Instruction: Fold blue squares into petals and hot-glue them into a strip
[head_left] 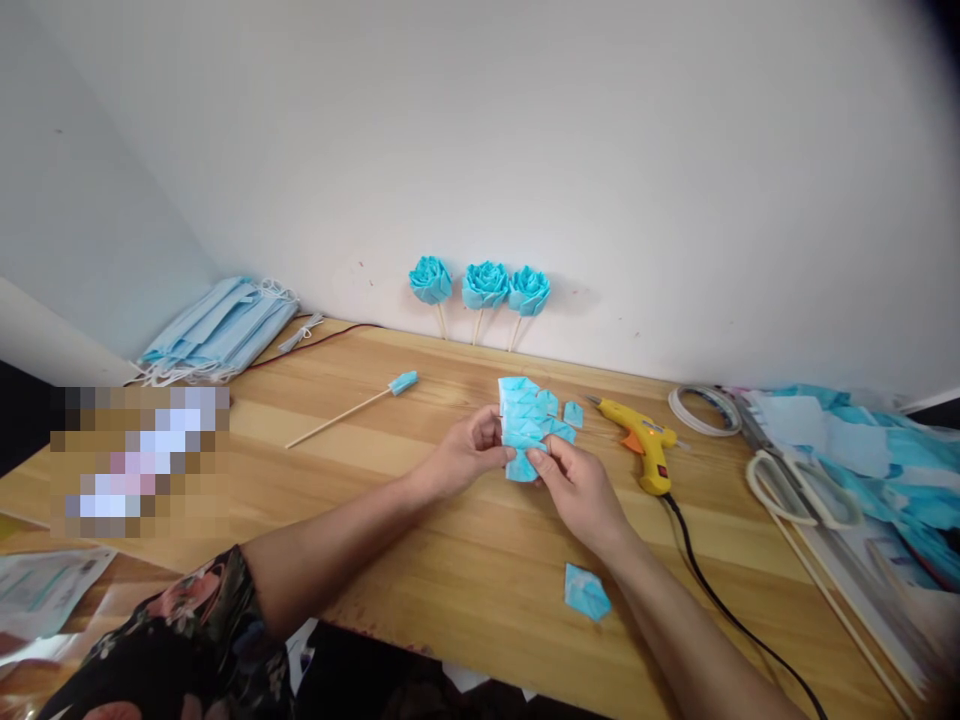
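Both hands meet at the middle of the wooden table, pinching a stack of folded blue petals: left hand grips its left edge, right hand its near edge. A yellow glue gun lies just right. No readable writing shows.

On the worktop, three fabric roses stand against the back wall. A stack of masks lies in the far left corner. Between masks and hands lies a stick. The folded pieces sit mid-worktop between the left hand and right hand. Right of them lies a glue gun, further right a tape roll and scissors. A single piece lies near the front edge.
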